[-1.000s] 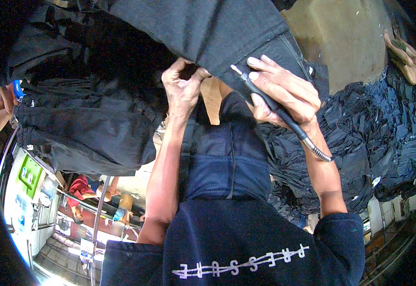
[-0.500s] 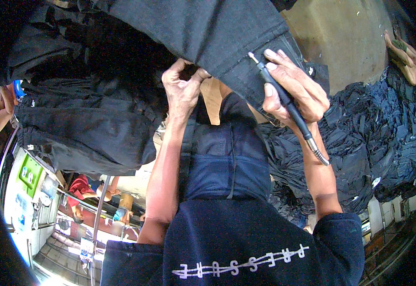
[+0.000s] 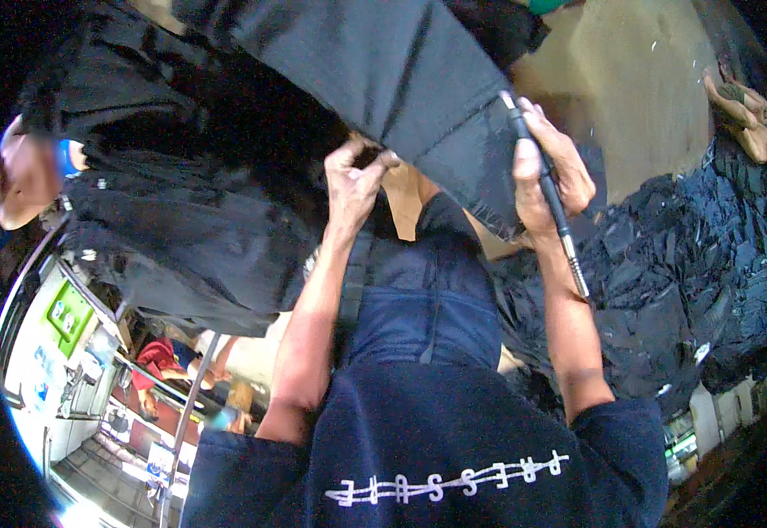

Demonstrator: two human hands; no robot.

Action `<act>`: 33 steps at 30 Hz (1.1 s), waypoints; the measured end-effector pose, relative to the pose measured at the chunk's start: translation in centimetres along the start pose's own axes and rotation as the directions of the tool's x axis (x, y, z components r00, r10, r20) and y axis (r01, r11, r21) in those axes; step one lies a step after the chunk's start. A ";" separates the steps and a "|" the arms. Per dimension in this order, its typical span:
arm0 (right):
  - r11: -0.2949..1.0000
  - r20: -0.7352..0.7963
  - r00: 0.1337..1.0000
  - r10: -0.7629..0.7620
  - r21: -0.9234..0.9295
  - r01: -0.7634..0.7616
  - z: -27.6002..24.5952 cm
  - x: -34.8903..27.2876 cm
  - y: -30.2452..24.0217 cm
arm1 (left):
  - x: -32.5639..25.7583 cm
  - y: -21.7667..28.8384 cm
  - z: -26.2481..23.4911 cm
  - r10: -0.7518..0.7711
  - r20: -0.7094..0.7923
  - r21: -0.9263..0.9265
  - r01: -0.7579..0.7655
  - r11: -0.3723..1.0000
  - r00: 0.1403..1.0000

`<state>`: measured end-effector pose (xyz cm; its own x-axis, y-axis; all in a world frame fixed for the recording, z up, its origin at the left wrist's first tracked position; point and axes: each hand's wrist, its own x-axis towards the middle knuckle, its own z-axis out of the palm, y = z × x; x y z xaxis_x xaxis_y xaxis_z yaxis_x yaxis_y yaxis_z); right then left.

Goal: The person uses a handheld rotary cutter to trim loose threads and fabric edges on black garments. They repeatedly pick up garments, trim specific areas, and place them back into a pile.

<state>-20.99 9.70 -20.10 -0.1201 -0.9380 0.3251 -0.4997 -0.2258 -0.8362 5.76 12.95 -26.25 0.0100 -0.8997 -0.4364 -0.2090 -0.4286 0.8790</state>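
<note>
Dark denim cloth [image 3: 375, 66], which looks like a trouser leg with seams, stretches slantwise across the upper middle. My left hand [image 3: 355, 176] pinches its lower edge between thumb and fingers. Held like a pen in my right hand [image 3: 552, 172] is a slim black rotary tool [image 3: 556, 207] with a pale rounded tip and a metal spring at its lower end. That tip lies at the cloth's right border; whether it touches the fabric I cannot tell. The cloth's frayed lower corner hangs just left of my right wrist.
Dark garments lie heaped at the right [image 3: 665, 264], and another dark pile [image 3: 181, 238] fills the left. Bare-skinned people sit at the far left [image 3: 27, 180] and far right [image 3: 744, 114]. A person in red [image 3: 155, 365] and a green tray [image 3: 69, 315] appear lower left.
My right hand has moved slightly up with the rotary tool, which now stands more upright, its tip nearer the cloth's right border. My left hand keeps its pinch, a little further right and lower.
</note>
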 end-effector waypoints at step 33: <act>0.655 -0.869 0.434 0.237 -0.187 -0.732 -19.6 -20.1 -0.8 | 10.5 20.0 0.2 -0.359 0.581 0.056 0.403 0.913 0.731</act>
<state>-34.99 33.88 -17.27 -0.9162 -0.2321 0.3267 -0.3997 0.5876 -0.7036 1.47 -5.07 -13.29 -0.4858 -0.4559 -0.7458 -0.2420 -0.7497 0.6159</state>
